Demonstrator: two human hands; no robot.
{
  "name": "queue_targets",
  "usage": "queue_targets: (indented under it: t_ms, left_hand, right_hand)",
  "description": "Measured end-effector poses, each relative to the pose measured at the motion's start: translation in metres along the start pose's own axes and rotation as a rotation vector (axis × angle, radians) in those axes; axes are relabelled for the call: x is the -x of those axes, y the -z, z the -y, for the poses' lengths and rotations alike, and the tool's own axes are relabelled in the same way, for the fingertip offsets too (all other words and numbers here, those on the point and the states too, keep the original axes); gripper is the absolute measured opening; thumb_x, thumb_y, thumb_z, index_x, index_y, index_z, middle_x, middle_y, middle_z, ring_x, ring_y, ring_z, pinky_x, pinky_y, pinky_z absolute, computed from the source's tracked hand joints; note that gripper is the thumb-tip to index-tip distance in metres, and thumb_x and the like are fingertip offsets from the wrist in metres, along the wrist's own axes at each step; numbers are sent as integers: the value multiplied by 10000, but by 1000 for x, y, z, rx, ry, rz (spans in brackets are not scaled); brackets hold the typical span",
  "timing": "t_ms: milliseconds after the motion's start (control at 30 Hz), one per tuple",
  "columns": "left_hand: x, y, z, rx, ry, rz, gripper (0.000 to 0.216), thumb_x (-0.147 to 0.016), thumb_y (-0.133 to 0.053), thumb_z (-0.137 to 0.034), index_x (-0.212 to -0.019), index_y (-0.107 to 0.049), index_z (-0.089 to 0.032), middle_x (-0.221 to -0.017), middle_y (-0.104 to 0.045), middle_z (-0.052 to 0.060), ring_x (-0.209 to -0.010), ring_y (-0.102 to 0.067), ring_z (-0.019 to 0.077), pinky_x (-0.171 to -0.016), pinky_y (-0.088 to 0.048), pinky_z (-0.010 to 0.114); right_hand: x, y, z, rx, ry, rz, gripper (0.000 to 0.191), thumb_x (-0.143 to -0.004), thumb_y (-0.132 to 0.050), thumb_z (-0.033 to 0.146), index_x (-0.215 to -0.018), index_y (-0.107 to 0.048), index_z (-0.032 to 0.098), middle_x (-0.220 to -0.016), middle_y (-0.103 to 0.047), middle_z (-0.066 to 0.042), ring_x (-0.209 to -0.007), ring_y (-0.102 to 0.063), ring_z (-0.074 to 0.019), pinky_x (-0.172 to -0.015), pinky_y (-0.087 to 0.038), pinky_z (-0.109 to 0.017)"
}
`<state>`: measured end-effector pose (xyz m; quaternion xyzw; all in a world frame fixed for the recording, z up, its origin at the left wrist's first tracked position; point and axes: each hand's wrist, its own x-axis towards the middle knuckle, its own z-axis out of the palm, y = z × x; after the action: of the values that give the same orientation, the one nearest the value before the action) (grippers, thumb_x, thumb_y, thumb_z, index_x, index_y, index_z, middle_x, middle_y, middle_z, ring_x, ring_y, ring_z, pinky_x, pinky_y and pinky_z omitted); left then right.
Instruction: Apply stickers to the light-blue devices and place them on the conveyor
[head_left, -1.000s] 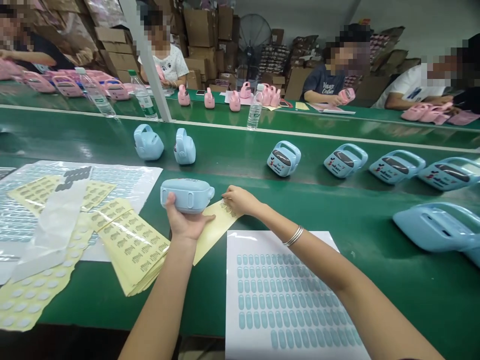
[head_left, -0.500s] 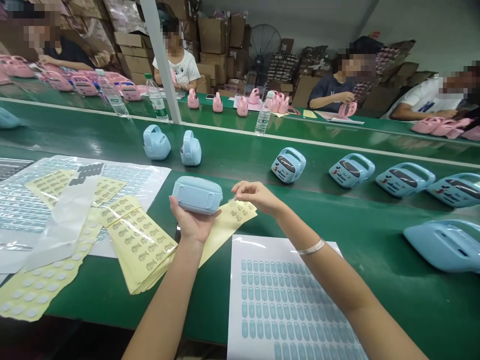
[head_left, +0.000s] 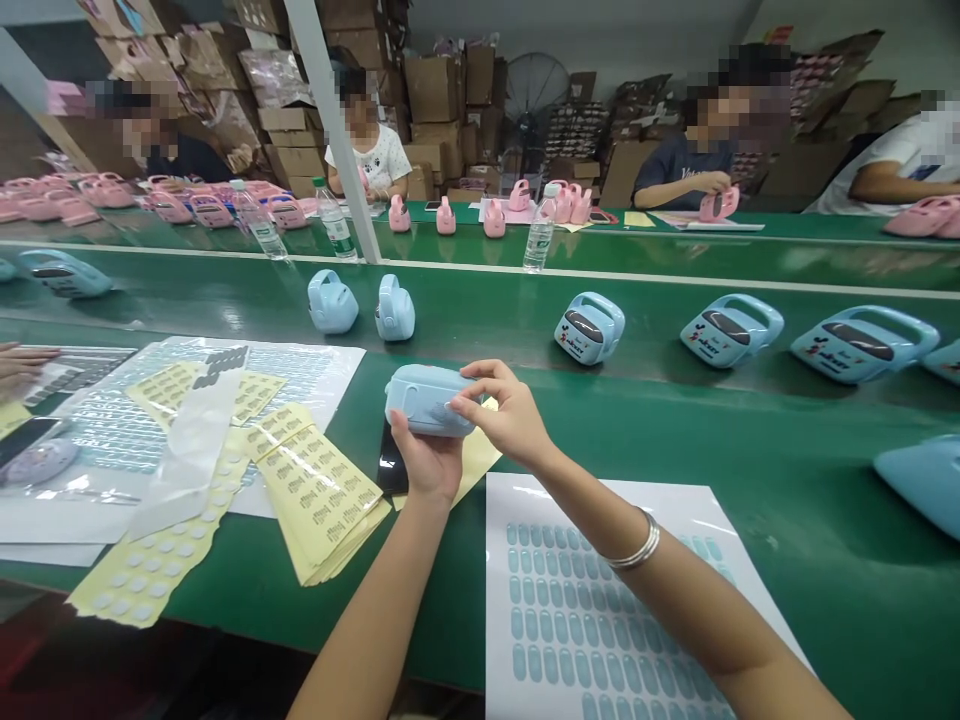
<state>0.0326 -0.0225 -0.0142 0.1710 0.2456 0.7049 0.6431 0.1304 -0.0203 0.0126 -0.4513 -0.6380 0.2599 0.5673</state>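
Note:
My left hand [head_left: 427, 460] holds up a light blue plastic device [head_left: 424, 392] from below, its flat face with two rounded outlines turned toward me. At the right end of that device, my right hand [head_left: 506, 415] has its thumb and fingertips pinched against the surface. A small clear label [head_left: 444, 408] shows faintly under those fingertips. Beneath the hands lie a yellow label sheet [head_left: 478, 462], partly covered, and a black phone [head_left: 391, 462]. A white sheet of pale blue oval stickers [head_left: 555, 600] is under my right forearm.
A stack of yellow printed label sheets [head_left: 319, 490] lies left, beside a strip of round white stickers [head_left: 154, 575]. Blue handled devices [head_left: 589, 330] stand along the green belt. A co-worker's hand [head_left: 22, 365] is at far left. People opposite handle pink devices [head_left: 718, 203]; a water bottle [head_left: 538, 235] stands there.
My right hand has moved from beside the device onto its right end, bringing the small clear label to the surface. The view has shifted, and a co-worker's hand now shows at far left.

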Motion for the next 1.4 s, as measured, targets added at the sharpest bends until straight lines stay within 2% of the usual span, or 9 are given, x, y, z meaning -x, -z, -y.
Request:
queue_targets:
  t_ms: [267, 400, 500, 567, 733, 933, 1233, 1333, 1400]
  left_hand:
    - [0, 2, 5, -37, -75, 13, 513, -630, -613, -615, -907, -624, -183, -844, -649, 36, -808, -610, 152, -759, -479, 248]
    - [-1, 2, 5, -88, -63, -1, 589, -653, -534, -672, -979, -601, -187, -874, -640, 52, -845, -605, 184, -760, -480, 285]
    - [-3, 2, 3, -88, -85, -15, 560, -670, -511, -675, -1008, -593, -236, -960, -633, 52, -911, -590, 199, -745, -482, 294]
    - [-5, 3, 1, -74, -117, 12, 503, -698, -491, -661, -1017, -591, -286, -1049, -616, 42, -970, -572, 207, -750, -480, 303]
    - [-8, 5, -3, -63, -119, 44, 473, -720, -455, -654, -1023, -595, -320, -1139, -586, 40, -952, -576, 215, -717, -485, 316]
    - [-9, 4, -3, -84, -85, -15, 494, -670, -509, -665, -996, -609, -306, -1088, -602, 45, -886, -583, 206, -708, -486, 321]
    - [-8, 3, -4, -64, -70, 43, 507, -657, -542, -657, -998, -620, -289, -1082, -607, 43, -909, -571, 204, -669, -486, 280]
    - [-8, 2, -5, -52, -46, 82, 510, -674, -525, -653, -1014, -619, -285, -1090, -611, 46, -921, -578, 214, -681, -492, 289]
    - [-8, 2, -6, -42, 2, 82, 525, -686, -496, -661, -1029, -615, -282, -1077, -618, 50, -912, -589, 227, -699, -500, 318]
  right_hand:
    - [16, -15, -8, 544, 488, -254, 211, -845, -527, 213, -649, -593, 173, -833, -596, -62, -916, -578, -214, -840, -374, -402]
    - [24, -10, 0, 299, 528, -99, 154, -829, -558, 240, -692, -595, 180, -864, -563, -55, -886, -567, -185, -772, -440, -352]
    - [12, 12, 0, 104, 431, -73, 131, -828, -568, 277, -737, -584, 183, -875, -540, -43, -856, -553, -157, -740, -465, -310]
    - [-5, 30, -9, 206, 249, -76, 140, -864, -507, 260, -777, -569, 170, -896, -522, -48, -852, -536, -144, -735, -459, -292]
    - [-34, 44, -45, 558, -44, 502, 80, -758, -623, 116, -687, -597, 143, -771, -546, -13, -702, -535, -109, -661, -436, -233]
    - [-32, 27, -65, 676, -98, 764, 62, -792, -615, 149, -742, -591, 121, -865, -584, -28, -797, -553, -133, -737, -464, -300]
    - [-28, 24, -71, 601, -175, 737, 82, -730, -617, 52, -723, -586, 127, -961, -557, -58, -876, -546, -174, -764, -440, -305]
    - [-32, 27, -69, 482, -211, 634, 181, -715, -627, 57, -870, -596, 146, -1016, -549, -68, -915, -544, -184, -775, -428, -286]
    - [-38, 28, -64, 372, -250, 567, 190, -828, -523, 142, -1015, -558, 156, -1036, -561, -72, -908, -555, -165, -750, -445, -271]
